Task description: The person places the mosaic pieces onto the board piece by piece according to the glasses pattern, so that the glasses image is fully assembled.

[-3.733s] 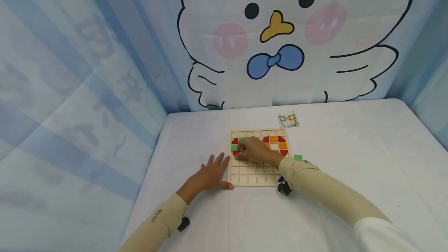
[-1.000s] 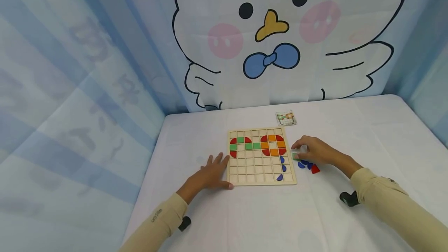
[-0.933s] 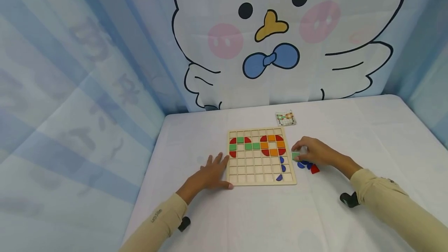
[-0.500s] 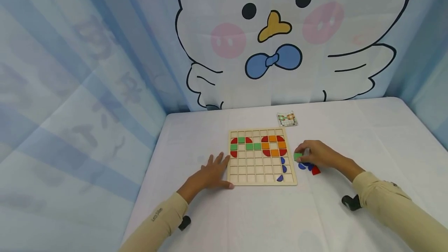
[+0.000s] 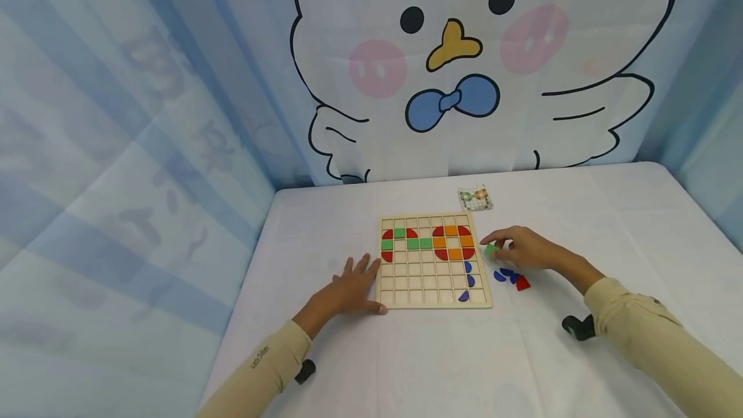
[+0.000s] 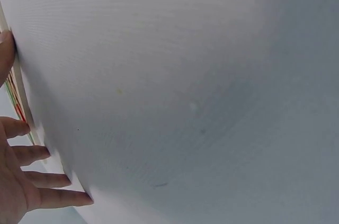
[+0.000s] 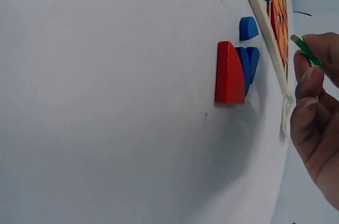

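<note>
My right hand pinches a green square tile between thumb and fingers, just right of the wooden grid board. In the right wrist view the tile is raised off the table and seen edge-on. My left hand lies with fingers spread at the board's left edge, thumb and fingertips touching it. Red quarter-rounds, green squares and orange squares fill cells in the upper rows. Three blue half-round pieces lie along the board's lower right.
Near my right hand lie several loose blue pieces and a red quarter-round piece. A small printed pattern card sits behind the board. White cloth covers the table, and a cartoon curtain hangs behind it.
My right hand has left the board's upper left, come to the loose pieces on the right and picked up the green tile, now lifted and tilted. My left hand has stayed put.
</note>
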